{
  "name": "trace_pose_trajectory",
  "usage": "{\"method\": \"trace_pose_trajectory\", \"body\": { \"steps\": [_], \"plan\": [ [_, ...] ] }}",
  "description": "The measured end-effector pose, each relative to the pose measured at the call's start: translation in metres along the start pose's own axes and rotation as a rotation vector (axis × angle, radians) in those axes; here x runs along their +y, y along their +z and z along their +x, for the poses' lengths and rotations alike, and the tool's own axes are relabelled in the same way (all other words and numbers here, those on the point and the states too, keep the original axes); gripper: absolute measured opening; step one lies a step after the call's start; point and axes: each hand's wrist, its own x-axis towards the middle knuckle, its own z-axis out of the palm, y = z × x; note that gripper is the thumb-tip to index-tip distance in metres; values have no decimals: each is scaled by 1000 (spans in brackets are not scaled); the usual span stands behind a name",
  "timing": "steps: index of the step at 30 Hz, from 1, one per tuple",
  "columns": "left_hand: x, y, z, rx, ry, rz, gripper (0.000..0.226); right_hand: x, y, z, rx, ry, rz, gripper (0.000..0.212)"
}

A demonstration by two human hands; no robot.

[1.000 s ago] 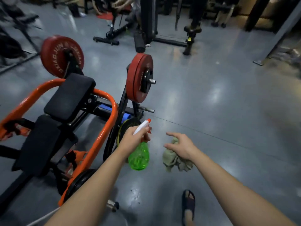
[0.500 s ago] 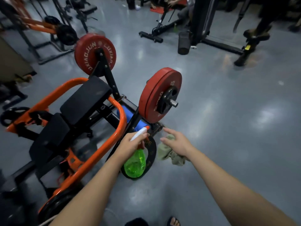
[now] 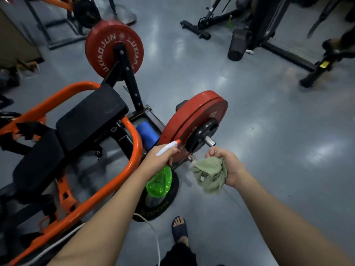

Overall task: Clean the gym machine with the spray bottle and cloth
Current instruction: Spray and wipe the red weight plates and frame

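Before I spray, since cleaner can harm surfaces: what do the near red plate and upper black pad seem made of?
The near red plate: probably rubber coated, matte, dull highlights. The upper black pad: likely vinyl over foam, rounded corners, faint sheen.

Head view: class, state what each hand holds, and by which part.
The left hand grips the spray bottle at its neck. The right hand grips the cloth by a bunched edge.

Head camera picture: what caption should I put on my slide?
Left hand points a green spray bottle at the nearer red weight plate; right hand holds a cloth.
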Motion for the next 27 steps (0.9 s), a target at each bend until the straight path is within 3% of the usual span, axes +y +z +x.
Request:
{"method": "trace_pose_trajectory", "body": {
  "steps": [4, 7, 9, 11, 13, 15, 23, 27],
  "plan": [
    [11, 12, 46, -34, -3, 166, 20, -44, -12, 40, 48, 14, -103, 22],
    [18, 18, 62, -49, 17, 376, 26, -63, -24, 65, 66, 14, -251, 21],
    [18, 19, 72, -7, 13, 420, 19, -76, -27, 80, 33, 33, -297, 17],
    [16, 18, 82, 91, -20, 376, 25, -90, -25, 97, -27, 57, -467, 12],
    [18, 14, 86, 187, -76, 316, 14, -97, -26, 118, -50, 16, -746, 18],
    [24, 16, 84, 255, -141, 318, 18, -104, -24, 138, -51, -87, -946, 30],
    [31, 37, 74, 403, -286, 253, 22, -133, -29, 164, -97, -188, -1205, 31],
    [34, 54, 72, 437, -348, 342, 24, -143, -38, 166, -96, -206, -1298, 29]
  ]
}}
